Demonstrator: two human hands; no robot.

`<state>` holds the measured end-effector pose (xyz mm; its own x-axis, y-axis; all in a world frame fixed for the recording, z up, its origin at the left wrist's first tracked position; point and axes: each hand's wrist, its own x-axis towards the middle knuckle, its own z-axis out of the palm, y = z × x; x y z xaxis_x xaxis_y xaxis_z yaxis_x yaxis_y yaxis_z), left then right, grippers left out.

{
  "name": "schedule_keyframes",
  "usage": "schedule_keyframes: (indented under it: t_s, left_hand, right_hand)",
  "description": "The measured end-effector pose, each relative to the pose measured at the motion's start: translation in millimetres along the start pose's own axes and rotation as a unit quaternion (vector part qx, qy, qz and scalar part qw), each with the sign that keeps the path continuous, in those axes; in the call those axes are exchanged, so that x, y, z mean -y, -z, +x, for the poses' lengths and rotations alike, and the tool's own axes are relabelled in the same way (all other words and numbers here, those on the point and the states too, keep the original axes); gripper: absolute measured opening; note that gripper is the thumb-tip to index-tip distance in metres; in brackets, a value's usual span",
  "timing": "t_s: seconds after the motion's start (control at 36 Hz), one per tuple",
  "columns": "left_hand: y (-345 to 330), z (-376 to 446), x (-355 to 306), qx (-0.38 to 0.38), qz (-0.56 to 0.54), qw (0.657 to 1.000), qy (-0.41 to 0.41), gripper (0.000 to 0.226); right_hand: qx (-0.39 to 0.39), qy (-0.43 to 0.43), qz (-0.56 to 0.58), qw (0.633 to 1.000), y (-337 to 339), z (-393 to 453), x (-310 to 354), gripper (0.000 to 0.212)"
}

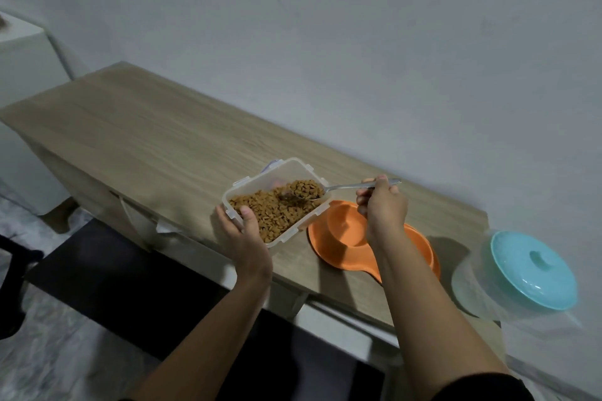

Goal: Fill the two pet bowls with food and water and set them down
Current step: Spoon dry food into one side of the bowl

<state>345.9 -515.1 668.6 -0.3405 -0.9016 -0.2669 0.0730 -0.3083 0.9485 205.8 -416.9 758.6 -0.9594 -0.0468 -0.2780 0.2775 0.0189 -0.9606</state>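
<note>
The food box (277, 202) sits near the front edge of the counter (146, 127). The double pet bowl (345, 231) lies just right of it. Farther right stands a jug (521, 277). A wall (358, 42) is behind them.

A long light-brown wood-grain tabletop (136, 127) runs diagonally against a plain pale grey wall (358, 26); past its far left end stands a white boxy cabinet (22, 75), partly out of view; below the table's near edge lies a dark black rectangular mat (107, 273) on a pale marbled floor (49, 335); at the far left edge, part of a black chair-like frame (13, 270) shows, too cropped to identify.
</note>
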Motion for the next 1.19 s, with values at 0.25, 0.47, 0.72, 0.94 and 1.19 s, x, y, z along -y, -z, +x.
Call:
schedule_keyframes:
  t_s: [0.25, 0.47, 0.72, 0.94, 1.19]
  left_hand:
    - [-24, 28, 31, -0.037, 0.025, 0.999, 0.022, 0.083]
    - [-41, 11, 13, -0.021, 0.01, 1.0, 0.011, 0.088]
    - [-42, 11, 16, -0.008, 0.003, 1.0, 0.0, 0.09]
    - [-35, 7, 6, -0.006, 0.002, 1.0, -0.021, 0.076]
    - [-24, -1, -9, 0.055, 0.013, 0.997, -0.048, 0.071]
  right_hand:
    - [-0.061, 0.002, 0.008, 0.998, 39, 34, 3, 0.032]
    - [-0.144, 0.101, -0.124, 0.977, 61, 53, -26, 0.039]
    - [-0.013, 0.409, -0.282, 0.868, 58, 36, -40, 0.038]
    - [-0.046, 0.389, -0.113, 0.913, 22, 13, 11, 0.029]
    - [0.078, 0.311, -0.211, 0.923, -13, 7, -12, 0.03]
